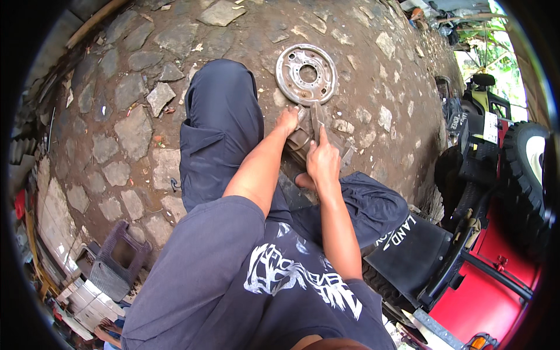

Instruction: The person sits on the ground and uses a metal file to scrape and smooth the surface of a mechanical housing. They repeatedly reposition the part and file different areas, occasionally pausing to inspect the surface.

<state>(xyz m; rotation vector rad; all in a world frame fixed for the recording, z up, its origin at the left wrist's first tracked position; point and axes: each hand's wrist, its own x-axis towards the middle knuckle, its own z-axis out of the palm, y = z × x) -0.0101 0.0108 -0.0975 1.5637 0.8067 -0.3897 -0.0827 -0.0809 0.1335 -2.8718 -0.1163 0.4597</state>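
Our right hand (324, 158) grasps a flat bar (316, 123), its far end by the near rim of a disc (322, 76); our left hand (287, 120), beside it, clenches a metal piece (301, 113). Stony ground (132, 130) spreads either side of our grip, a red vehicle (481, 303) well rightward.

The left hand (288, 119) partly hides its metal piece (301, 113).
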